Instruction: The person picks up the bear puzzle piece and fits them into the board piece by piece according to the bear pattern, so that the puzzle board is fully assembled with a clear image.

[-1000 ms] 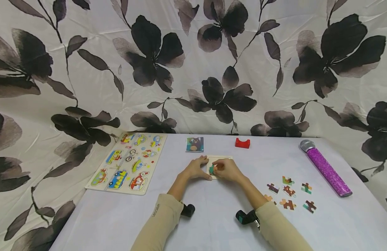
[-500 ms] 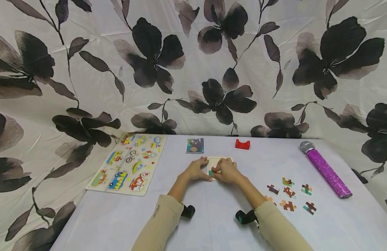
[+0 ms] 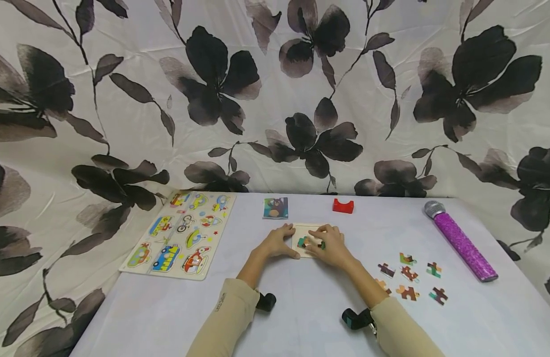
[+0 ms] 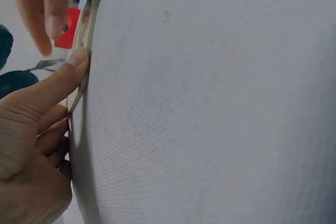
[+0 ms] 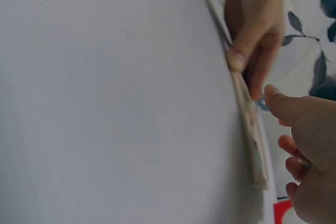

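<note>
Right hand [image 3: 332,248] slid back off the puzzle board [image 3: 307,240], fingers flat on pieces, left hand [image 3: 277,241] bracing board's edge, fingers relaxed

A white-clothed table [image 3: 302,317] carries a vehicle puzzle board [image 3: 181,233] at its left edge, a bear card [image 3: 275,208] and red block [image 3: 343,205] near the far edge, a small puzzle tray [image 3: 302,233] at centre, loose puzzle pieces [image 3: 409,280] and a purple microphone [image 3: 460,241] toward the right edge.
</note>
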A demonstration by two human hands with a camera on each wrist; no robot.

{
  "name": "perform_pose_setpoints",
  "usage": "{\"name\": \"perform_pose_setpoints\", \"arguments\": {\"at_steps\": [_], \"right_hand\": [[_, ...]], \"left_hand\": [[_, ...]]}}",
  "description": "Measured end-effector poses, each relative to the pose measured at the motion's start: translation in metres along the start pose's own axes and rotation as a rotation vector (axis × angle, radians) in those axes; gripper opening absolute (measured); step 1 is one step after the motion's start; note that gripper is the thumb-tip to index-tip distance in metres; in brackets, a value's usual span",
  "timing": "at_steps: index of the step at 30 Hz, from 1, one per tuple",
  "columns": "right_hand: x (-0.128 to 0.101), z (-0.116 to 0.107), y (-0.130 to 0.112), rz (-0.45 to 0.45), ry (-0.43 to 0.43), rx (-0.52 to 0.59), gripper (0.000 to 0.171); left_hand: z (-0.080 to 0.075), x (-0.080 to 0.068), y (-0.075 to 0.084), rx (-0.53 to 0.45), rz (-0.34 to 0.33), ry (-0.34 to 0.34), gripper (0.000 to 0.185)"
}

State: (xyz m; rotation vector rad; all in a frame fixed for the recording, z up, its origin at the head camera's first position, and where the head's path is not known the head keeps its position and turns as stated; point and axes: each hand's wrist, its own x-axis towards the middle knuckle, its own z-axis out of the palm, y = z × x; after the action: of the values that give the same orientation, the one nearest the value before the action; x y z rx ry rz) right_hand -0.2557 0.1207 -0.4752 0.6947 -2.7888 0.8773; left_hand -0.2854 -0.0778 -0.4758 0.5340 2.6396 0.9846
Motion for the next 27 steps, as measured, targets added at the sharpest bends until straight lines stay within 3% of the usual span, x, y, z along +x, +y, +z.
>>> {"name": "perform_pose_setpoints", "arguments": {"at_steps": [3, 8, 16, 19, 27], "right_hand": [[-0.004, -0.009, 0.004, -0.031, 0.072, 0.013, 0.031], [0.000, -0.013, 0.009, -0.026, 0.092, 0.052, 0.027], [0.017, 0.009, 0.001, 0.011, -0.053, -0.071, 0.029], [0.019, 0.012, -0.004, -0.005, -0.097, -0.042, 0.025], [0.020, 0.010, -0.011, -0.014, -0.117, 0.023, 0.007]], "left_hand": [[0.000, 0.000, 0.000, 0.006, -0.009, -0.002, 0.088], [0.000, 0.000, -0.001, 0.006, -0.014, 0.004, 0.088], [0.002, 0.001, -0.002, -0.013, 0.007, 0.002, 0.089], [0.002, 0.000, -0.001, -0.017, 0.000, 0.001, 0.088], [0.001, 0.000, -0.001, 0.001, -0.003, 0.007, 0.087]]}}
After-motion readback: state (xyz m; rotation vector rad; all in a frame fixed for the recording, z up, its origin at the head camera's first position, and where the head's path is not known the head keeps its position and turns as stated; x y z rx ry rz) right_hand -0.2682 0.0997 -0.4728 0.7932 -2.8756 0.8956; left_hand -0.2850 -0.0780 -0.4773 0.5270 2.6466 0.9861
